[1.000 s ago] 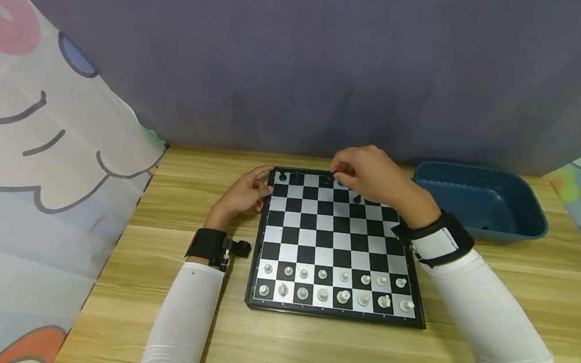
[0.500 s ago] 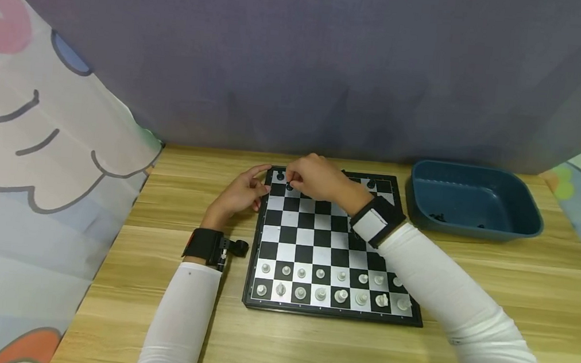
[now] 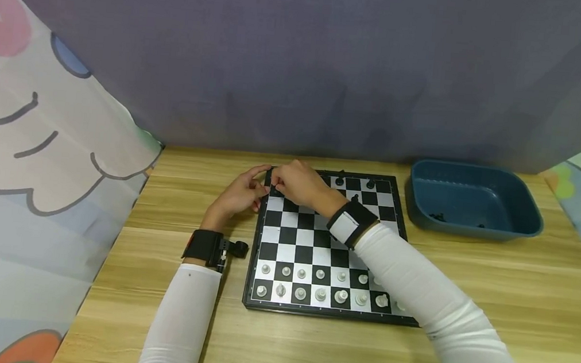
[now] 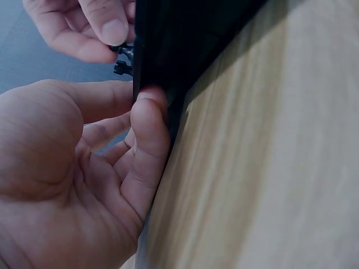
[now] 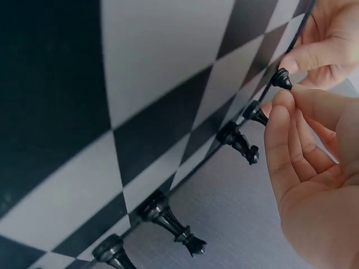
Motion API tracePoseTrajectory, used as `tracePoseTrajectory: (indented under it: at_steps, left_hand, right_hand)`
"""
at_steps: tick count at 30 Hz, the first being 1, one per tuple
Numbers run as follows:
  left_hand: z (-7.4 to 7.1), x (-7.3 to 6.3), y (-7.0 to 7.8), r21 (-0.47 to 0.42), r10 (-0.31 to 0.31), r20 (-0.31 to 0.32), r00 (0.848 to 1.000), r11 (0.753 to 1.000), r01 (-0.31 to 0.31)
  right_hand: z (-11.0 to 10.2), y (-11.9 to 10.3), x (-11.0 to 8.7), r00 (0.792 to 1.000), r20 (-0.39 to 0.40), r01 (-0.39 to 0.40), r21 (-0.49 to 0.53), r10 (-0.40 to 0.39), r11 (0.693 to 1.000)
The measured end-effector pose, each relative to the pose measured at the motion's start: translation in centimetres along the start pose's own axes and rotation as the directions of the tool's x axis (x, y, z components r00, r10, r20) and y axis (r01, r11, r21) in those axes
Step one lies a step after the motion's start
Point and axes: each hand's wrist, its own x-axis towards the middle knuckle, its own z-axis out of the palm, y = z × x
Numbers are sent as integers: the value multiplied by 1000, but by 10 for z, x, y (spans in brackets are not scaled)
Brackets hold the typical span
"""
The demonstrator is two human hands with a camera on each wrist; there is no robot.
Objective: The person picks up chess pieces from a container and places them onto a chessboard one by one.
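Observation:
My right hand (image 3: 298,183) is over the far left corner of the chessboard (image 3: 305,237). Its thumb and fingertips pinch a small black chess piece (image 5: 280,78), the top hidden by the fingers. Beside it along the board's far rows stand a black knight (image 5: 241,143), a taller crowned black piece (image 5: 174,224) and other black pieces. At the board's left edge, my left hand (image 3: 240,194) holds the rim near the corner between thumb and finger. In the left wrist view, the right fingertips hang just above it, near black pieces (image 4: 123,64).
White chess pieces (image 3: 320,293) fill the two near rows, partly covered by the right sleeve. A blue plastic bin (image 3: 473,226) with a few black pieces (image 3: 439,217) stands right of the board. A grey panel (image 3: 298,90) rises behind the wooden table (image 3: 161,239).
The right hand has moved left across the far rows, from around the middle to the left corner, uncovering black pieces on the right. The left hand keeps its place at the rim.

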Motion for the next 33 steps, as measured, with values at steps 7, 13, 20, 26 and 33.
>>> tracePoseTrajectory:
  at_steps: [7, 13, 20, 26, 33]
  left_hand:
    - [2, 3, -1, -1, -7, 3, 1000, 1000, 7]
    - [1, 3, -1, -7, -4, 5, 1000, 1000, 4]
    - [3, 2, 1, -30, -6, -1, 1000, 1000, 6]
    - [4, 0, 0, -13, -6, 2, 1000, 1000, 6]
    - [2, -1, 0, -16, -2, 0, 1000, 1000, 2]
  right_hand:
    - [5, 1, 0, 999, 0, -39, -12, 39, 999]
    - [5, 0, 0, 999, 14, -39, -35, 40, 999]
    - [-18, -5, -18, 999, -40, -9, -54, 7, 999]
    - [-51, 7, -57, 980, -195, -37, 24, 41, 999]
    - [-85, 54, -127, 871, -430, -183, 167, 239, 969]
